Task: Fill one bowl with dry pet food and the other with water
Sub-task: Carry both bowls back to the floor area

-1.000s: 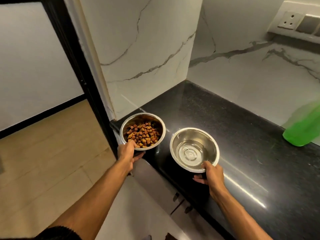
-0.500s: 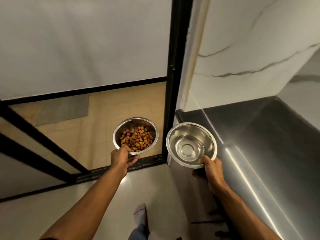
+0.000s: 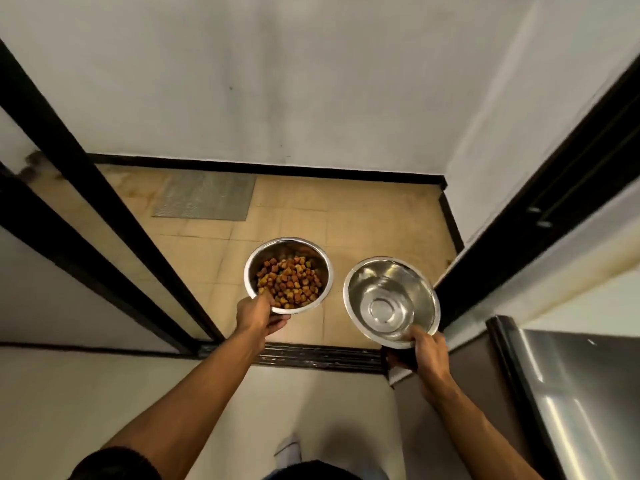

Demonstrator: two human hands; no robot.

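My left hand [image 3: 258,315] grips the near rim of a steel bowl [image 3: 263,258] holding brown dry pet food [image 3: 289,285]. My right hand [image 3: 424,348] holds the near rim of a second steel bowl [image 3: 360,289] with clear water [image 3: 384,306] in its bottom. Both bowls are in the air, side by side, over a tan tiled floor beyond a doorway. The water bowl tilts slightly away from me.
A black sliding-door track [image 3: 322,356] crosses the floor under my hands. Black door frames stand at the left [image 3: 104,209] and right [image 3: 519,220]. A grey mat [image 3: 207,195] lies on the tan tiles near the far wall. The dark counter edge [image 3: 568,393] is at the lower right.
I have turned left, away from the counter, carrying both bowls. They have gone from above the black counter to the doorway over the tan floor.
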